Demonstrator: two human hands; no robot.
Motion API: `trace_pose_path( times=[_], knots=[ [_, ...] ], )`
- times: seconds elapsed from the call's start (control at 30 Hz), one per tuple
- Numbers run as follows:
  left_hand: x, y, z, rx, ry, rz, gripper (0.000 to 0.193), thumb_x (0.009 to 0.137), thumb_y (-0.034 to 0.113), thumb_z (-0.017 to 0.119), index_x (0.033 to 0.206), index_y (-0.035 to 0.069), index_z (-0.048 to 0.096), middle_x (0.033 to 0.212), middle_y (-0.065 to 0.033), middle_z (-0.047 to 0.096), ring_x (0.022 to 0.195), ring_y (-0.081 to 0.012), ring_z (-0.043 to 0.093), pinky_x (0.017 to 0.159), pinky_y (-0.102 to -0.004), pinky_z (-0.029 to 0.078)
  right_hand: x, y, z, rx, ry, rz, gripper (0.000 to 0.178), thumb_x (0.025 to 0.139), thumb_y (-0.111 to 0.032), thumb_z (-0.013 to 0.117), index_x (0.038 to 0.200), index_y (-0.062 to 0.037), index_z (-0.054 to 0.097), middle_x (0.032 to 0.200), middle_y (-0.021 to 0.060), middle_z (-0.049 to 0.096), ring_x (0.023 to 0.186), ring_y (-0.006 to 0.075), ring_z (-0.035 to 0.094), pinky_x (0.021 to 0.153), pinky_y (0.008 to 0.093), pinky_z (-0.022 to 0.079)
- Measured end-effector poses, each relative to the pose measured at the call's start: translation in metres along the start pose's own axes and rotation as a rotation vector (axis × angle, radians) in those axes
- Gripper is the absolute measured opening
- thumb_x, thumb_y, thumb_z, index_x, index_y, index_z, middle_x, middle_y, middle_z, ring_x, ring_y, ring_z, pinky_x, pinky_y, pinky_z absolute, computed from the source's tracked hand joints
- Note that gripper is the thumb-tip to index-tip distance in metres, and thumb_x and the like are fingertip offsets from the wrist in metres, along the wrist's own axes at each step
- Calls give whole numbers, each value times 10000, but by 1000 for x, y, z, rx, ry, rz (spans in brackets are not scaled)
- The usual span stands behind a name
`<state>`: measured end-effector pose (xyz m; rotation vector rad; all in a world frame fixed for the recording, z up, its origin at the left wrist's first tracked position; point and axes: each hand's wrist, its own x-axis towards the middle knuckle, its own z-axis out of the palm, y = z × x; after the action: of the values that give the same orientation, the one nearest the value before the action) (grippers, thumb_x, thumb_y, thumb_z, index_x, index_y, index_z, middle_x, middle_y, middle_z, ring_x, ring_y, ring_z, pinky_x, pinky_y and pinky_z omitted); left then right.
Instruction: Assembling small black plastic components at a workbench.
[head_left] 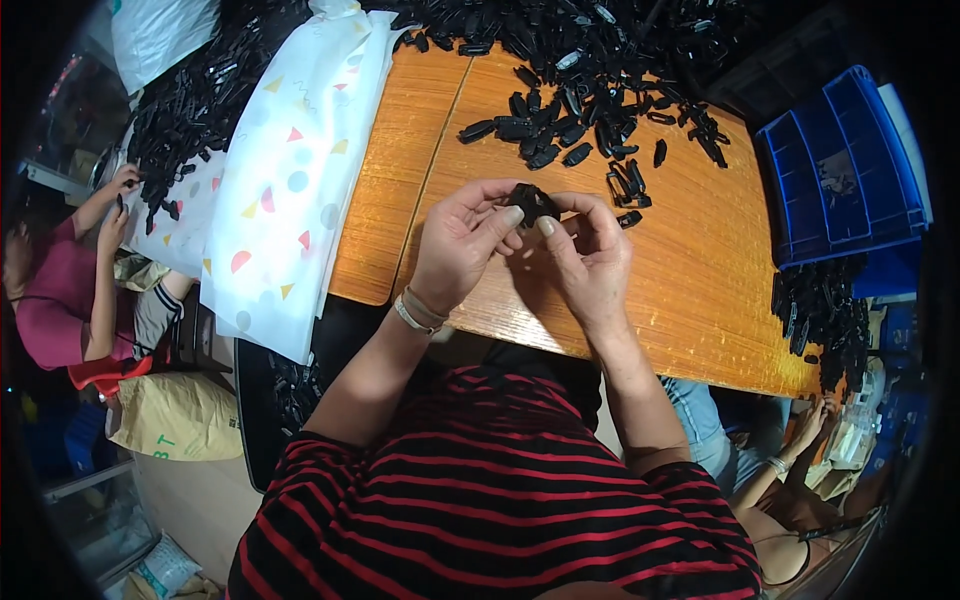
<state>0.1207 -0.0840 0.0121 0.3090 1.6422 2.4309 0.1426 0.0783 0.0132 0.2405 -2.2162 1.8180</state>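
Between the fingertips of both hands is a small black plastic part [533, 205], held above the wooden table [690, 290]. My left hand [465, 235] pinches it from the left with thumb and forefinger. From the right, my right hand [592, 245] grips its other side in the same way. My fingers cover much of the part, so its exact shape is hard to make out. Just beyond my hands lies a loose group of black plastic pieces [545, 125]. One small piece [629, 219] rests close to my right fingers.
A large heap of black pieces [640, 40] covers the far table. Blue crates [850, 170] stand at the right, above another pile [820, 310]. A patterned plastic sheet [290, 180] drapes at left. Co-workers sit left [70, 310] and lower right [770, 500]. A paper sack [180, 415] stands left.
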Motion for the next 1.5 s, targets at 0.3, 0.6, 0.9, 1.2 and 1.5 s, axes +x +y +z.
trace_pose_path(
  times=[0.3, 0.6, 0.9, 1.2, 1.5],
  knots=[
    [-4, -2, 1, 101, -7, 24, 311, 945, 71, 560, 1241, -22, 553, 865, -14, 640, 687, -42, 568, 630, -180, 474, -2, -6, 2, -174, 12, -146, 209, 824, 30, 678, 1023, -6, 625, 935, 51, 597, 691, 70, 598, 552, 191, 476],
    [-14, -14, 10, 66, 74, 0, 196, 1001, 145, 453, 1025, 4, 587, 864, -11, 610, 722, -33, 528, 618, -170, 435, -16, -6, 22, -323, 160, -197, 479, 676, -68, 810, 1091, -10, 579, 928, 131, 559, 763, 239, 594, 647, 309, 497],
    [1, -19, 10, 29, -97, -130, 304, 1026, 277, 419, 910, 39, 567, 779, -10, 565, 702, -64, 512, 631, -203, 424, -18, 10, 20, -208, -3, -112, 416, 771, -120, 749, 1120, -8, 553, 916, 102, 545, 823, 214, 558, 737, 311, 465],
    [79, -28, 12, 828, -7, 253, 186, 904, 194, 611, 901, 10, 589, 795, -85, 621, 684, -197, 604, 609, -311, 485, 0, 16, -86, -788, 23, -100, 199, 807, -44, 700, 1000, -21, 658, 919, 114, 595, 723, 245, 636, 623, 328, 510],
    [100, -45, 19, 1518, 76, 466, 147, 817, 168, 687, 905, 64, 630, 868, -101, 591, 740, -292, 624, 603, -377, 505, 20, 29, -103, -1042, -132, -159, 184, 762, -60, 711, 905, 0, 613, 967, 150, 599, 906, 330, 593, 708, 426, 505]
  ],
)
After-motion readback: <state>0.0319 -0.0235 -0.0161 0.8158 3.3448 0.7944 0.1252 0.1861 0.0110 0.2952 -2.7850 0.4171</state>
